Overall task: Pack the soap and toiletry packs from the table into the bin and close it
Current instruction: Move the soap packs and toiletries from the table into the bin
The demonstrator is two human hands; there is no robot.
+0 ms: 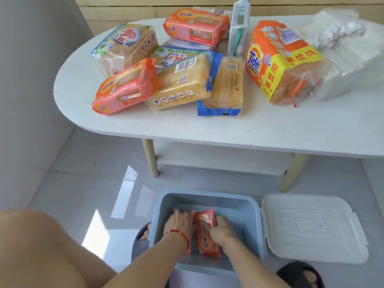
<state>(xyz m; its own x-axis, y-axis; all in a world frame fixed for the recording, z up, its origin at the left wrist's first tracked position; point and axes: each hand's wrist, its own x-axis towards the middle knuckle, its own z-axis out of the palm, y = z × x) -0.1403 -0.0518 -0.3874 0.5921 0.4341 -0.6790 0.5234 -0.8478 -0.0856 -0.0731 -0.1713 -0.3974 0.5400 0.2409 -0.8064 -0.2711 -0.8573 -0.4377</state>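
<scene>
A blue-grey bin (247,206) stands open on the floor below the table. Both hands are inside it. My left hand (179,222) and my right hand (222,230) press on an orange soap pack (205,235) that stands on edge in the bin. On the white table (228,129) lie several more packs: an orange-pink soap pack (122,90), a yellow soap pack (182,84), a second yellow pack with blue ends (224,88), a big orange Tide pack (278,61), another orange pack (195,26) and a brown soap pack (124,46).
The bin's white lid (311,227) lies flat on the floor right of the bin. A tall white-green box (239,28) stands at the table's back. Clear plastic bags (349,55) pile at the right. My knee (41,246) fills the lower left; black slippers (299,273) flank the bin.
</scene>
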